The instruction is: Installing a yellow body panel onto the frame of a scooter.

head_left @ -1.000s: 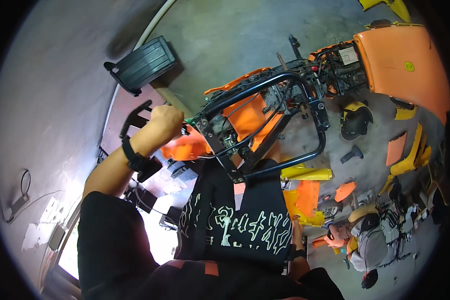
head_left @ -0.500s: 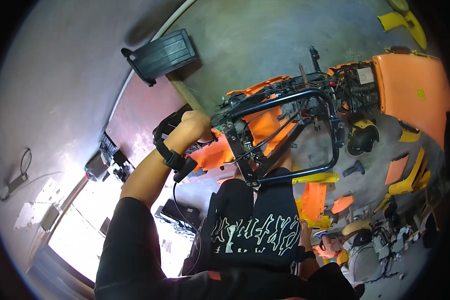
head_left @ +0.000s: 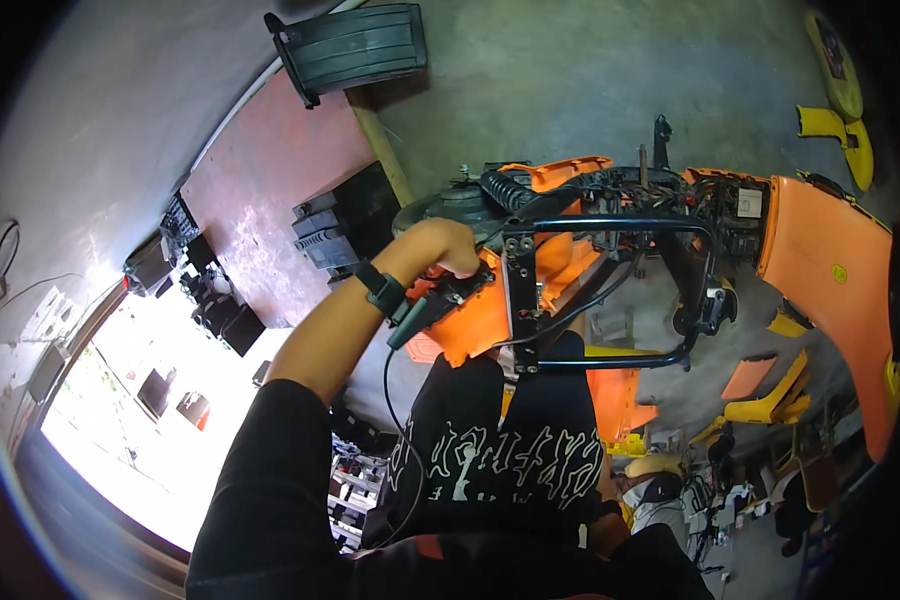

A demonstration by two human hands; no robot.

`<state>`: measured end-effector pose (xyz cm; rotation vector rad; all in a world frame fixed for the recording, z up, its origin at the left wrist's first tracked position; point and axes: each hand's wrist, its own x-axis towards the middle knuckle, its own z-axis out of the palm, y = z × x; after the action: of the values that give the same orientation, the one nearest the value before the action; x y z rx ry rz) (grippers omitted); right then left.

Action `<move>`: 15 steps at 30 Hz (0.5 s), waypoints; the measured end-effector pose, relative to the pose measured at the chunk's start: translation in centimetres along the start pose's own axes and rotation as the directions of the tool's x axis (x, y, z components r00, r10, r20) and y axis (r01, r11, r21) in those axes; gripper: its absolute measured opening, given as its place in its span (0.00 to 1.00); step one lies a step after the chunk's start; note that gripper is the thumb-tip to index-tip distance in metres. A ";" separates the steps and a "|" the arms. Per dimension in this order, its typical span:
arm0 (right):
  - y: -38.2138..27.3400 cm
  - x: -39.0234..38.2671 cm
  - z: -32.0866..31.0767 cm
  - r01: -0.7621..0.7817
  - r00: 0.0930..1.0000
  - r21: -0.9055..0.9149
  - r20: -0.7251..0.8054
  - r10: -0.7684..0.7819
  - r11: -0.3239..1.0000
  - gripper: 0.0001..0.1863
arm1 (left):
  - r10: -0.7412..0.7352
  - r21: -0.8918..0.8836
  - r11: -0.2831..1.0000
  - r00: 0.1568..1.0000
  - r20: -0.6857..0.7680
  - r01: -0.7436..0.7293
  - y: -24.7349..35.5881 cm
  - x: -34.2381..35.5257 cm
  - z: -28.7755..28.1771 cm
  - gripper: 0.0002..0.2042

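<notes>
In front of my knees stands a partly stripped scooter with orange body panels (head_left: 475,325) and a black tubular frame (head_left: 610,222). My left hand (head_left: 448,246) is at the scooter's left end, beside the dark wheel (head_left: 450,205) and above an orange panel. Its fingers curl downward, closed; what they hold, if anything, is hidden behind the hand. A strap with a dark device (head_left: 402,312) is on my left wrist, and a cable runs down from it. My right hand (head_left: 607,485) rests low beside my right thigh, mostly hidden, its fingers not visible.
A dark green bin (head_left: 360,48) lies by the wall at the upper left. A large orange panel (head_left: 830,250) is attached at the scooter's right end. Yellow panels (head_left: 850,140) and loose parts are scattered on the floor at the right. Black boxes (head_left: 345,225) stand behind my left forearm.
The view has shifted, so the scooter's left end and wheel now show more fully. My left hand has moved right in the picture and stays at the scooter's left end.
</notes>
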<state>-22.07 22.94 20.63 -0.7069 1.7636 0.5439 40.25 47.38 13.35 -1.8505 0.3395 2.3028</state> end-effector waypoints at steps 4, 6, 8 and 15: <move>-0.4 0.2 0.0 0.001 1.000 -0.004 -0.008 -0.001 1.000 0.22 | 0.085 -0.143 0.981 0.950 -0.299 -0.132 -0.6 0.8 2.6 0.17; -0.4 -0.3 -0.3 -0.001 1.000 -0.003 -0.020 0.001 1.000 0.21 | 0.034 -0.195 0.976 0.949 -0.313 -0.099 -0.3 1.3 3.4 0.18; -0.2 -0.3 -0.6 -0.007 1.000 -0.009 -0.014 0.007 1.000 0.21 | 0.039 -0.207 0.976 0.986 -0.162 -0.073 -0.8 2.7 2.8 0.22; 0.8 0.0 -0.3 0.002 1.000 0.001 -0.014 -0.002 1.000 0.20 | 0.145 -0.061 0.977 0.844 -0.516 -0.206 -1.8 2.1 2.8 0.20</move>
<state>-22.83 23.36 20.75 -0.7131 1.7760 0.5374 37.67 49.87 11.80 -2.5818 0.4684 1.9230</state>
